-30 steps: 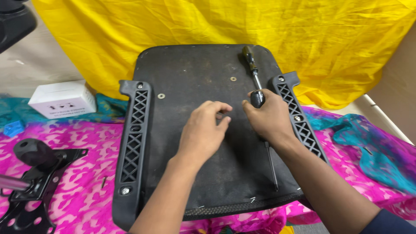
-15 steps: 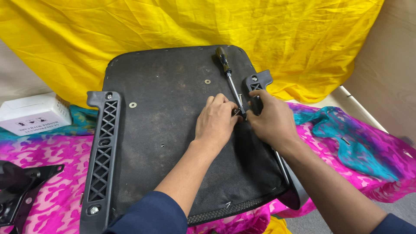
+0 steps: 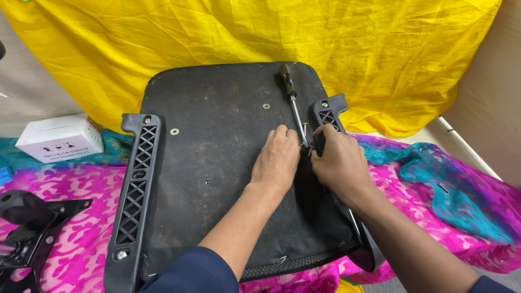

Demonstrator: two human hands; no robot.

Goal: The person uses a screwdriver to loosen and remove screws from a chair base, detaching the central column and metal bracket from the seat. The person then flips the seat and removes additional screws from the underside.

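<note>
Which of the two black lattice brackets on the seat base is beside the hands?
The lattice bracket on the picture's right side: the right hand covers its middle. The other bracket, along the left edge, lies untouched, apart from the left hand.

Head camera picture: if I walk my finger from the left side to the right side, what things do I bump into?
Black metal bracket → white box → left plastic armrest bracket → left hand → right hand → teal cloth.

Fingertips [image 3: 300,142] hidden — black bracket [image 3: 21,228] cropped
</note>
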